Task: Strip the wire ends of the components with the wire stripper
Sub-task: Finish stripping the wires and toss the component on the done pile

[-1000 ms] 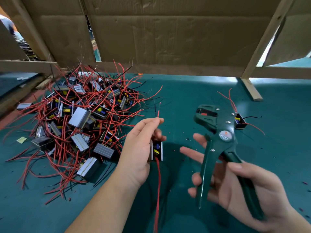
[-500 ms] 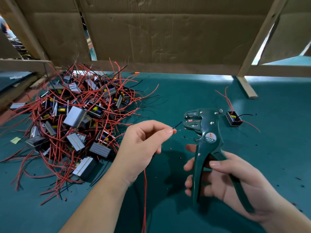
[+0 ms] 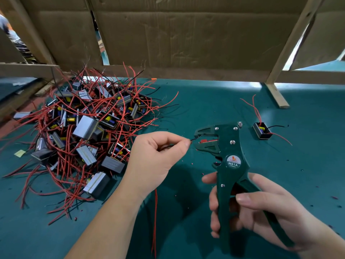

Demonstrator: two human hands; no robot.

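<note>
My right hand [image 3: 261, 208] grips both handles of a dark green wire stripper [image 3: 226, 165], its jaws pointing left. My left hand [image 3: 158, 157] pinches a thin black wire [image 3: 194, 139] between thumb and forefinger, and the wire's tip lies in the stripper's jaws. The component on that wire is hidden inside my left hand. A red wire [image 3: 155, 221] hangs down from under that hand. A big pile of black box components [image 3: 84, 126] with red and black wires lies at the left of the green table.
One lone component [image 3: 262, 130] with red and black wires lies to the right of the stripper's head. A cardboard wall [image 3: 186, 38] on wooden struts closes off the back. Small bits of stripped insulation [image 3: 334, 198] dot the green mat [image 3: 308, 156].
The stripper's head came down and left to meet my left hand. My left hand turned from a red wire held upward to a black wire whose tip now lies in the jaws.
</note>
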